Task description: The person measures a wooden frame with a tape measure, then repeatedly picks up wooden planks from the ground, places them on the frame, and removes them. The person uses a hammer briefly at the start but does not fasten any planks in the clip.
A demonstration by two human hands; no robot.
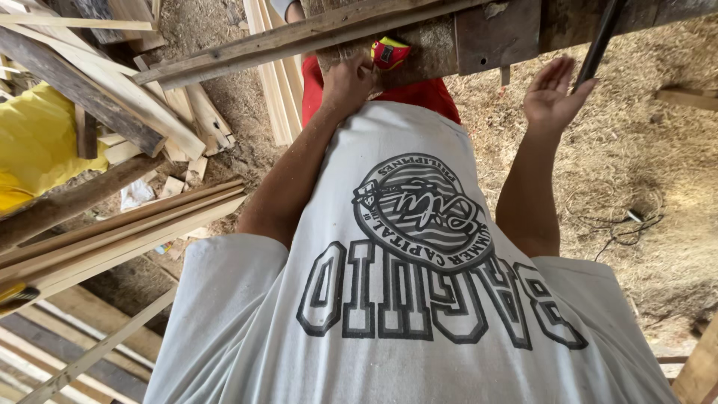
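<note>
While braced under rough grey weathered wooden worktop (pixel 493 34): left hand (pixel 348 78) clenched on edge, right hand (pixel 552 93) released, palm open beside dark bar (pixel 598 41).

Left hand (pixel 348 78) on plank (pixel 299 37)

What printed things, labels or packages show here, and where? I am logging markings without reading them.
Shirt print: centre of the white T-shirt, a round dark grey emblem above large outlined block letters.
Tape measure: beside the left hand under the wooden workbench, yellow and red casing with a small label.
Yellow sheet: far left among the timber, plain and crumpled.
The right hand is open, by a dark rod.
</note>
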